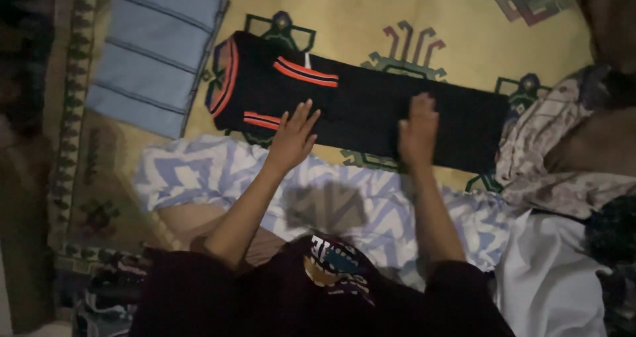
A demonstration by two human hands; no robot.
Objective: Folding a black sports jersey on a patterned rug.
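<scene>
A black garment with orange stripes (358, 105) lies folded into a long band on a yellow patterned rug (371, 19). My left hand (293, 137) rests flat on its near edge, fingers spread, next to the orange stripes. Further right, my right hand (417, 130) presses flat on the black cloth with the fingers together. Neither hand grips anything.
A folded blue striped cloth (156, 46) lies at the rug's upper left. A white and blue zigzag cloth (218, 171) covers my lap. A heap of floral and dark clothes (563, 158) sits at the right, with a white cloth (550, 277) below it.
</scene>
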